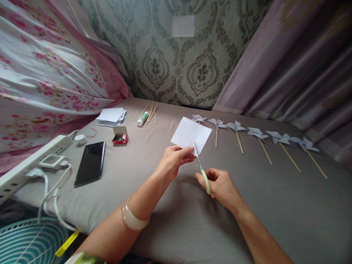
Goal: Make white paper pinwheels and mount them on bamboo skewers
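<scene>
My left hand pinches the lower corner of a white paper square and holds it up over the grey bed sheet. My right hand grips small scissors with pale green handles. The blade tips touch the paper's lower edge, right beside my left fingers. A pale bangle sits on my left wrist.
Several paper pinwheels on wooden sticks lie in a row at the right. At the left lie a black phone, a small red box, a glue stick, loose sticks, a paper stack and a power strip. A fan grille shows bottom left.
</scene>
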Tool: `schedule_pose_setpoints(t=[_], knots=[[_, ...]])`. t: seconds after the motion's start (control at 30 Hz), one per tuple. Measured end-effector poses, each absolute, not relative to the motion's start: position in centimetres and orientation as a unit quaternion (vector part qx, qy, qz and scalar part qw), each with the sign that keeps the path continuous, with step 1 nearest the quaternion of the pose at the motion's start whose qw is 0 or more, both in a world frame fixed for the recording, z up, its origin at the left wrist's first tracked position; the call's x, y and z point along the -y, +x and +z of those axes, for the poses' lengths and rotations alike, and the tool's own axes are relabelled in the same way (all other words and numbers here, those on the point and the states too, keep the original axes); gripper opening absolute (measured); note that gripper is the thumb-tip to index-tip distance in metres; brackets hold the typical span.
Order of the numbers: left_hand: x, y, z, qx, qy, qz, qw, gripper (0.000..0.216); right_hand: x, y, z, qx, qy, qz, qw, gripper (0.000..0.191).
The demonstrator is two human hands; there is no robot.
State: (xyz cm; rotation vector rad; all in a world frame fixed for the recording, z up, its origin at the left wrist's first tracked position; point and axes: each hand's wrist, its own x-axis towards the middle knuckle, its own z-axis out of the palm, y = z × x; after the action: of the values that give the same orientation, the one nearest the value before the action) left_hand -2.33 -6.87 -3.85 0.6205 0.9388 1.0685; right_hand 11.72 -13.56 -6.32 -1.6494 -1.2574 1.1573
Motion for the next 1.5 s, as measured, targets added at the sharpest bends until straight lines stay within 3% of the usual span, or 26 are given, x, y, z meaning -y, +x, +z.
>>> schedule_pose_setpoints(t=[0.43,0.87,1.07,1.13,1.3,1.5], knots=[[6.9,-2.3,-4.0,-0.413,0.275,0.490,0.716,0.006,13.5,11.6,-6.4,0.500,-0.650,0.441,0.365,0.044],[6.3,-2.6,-4.3,-0.448,0.264,0.541,0.661,0.020,13.9,11.7,-6.3,0.562,-0.591,0.466,0.343,0.036],[5.9,-3.0,-4.5,-0.437,0.301,0.516,0.672,0.013,12.6,13.3,-5.7,0.383,-0.607,0.398,0.572,0.043],[6.1,-2.9,-4.4,-0.434,0.328,0.474,0.692,0.013,12.2,14.1,-5.5,0.350,-0.589,0.400,0.609,0.042],[7.0,-2.8,-3.7,-0.430,0.402,0.377,0.715,0.006,12.1,15.1,-5.0,0.348,-0.576,0.440,0.594,0.040],[6.9,-2.9,-3.9,-0.445,0.428,0.358,0.700,0.006,12.2,14.8,-5.1,0.341,-0.560,0.489,0.575,0.042]])
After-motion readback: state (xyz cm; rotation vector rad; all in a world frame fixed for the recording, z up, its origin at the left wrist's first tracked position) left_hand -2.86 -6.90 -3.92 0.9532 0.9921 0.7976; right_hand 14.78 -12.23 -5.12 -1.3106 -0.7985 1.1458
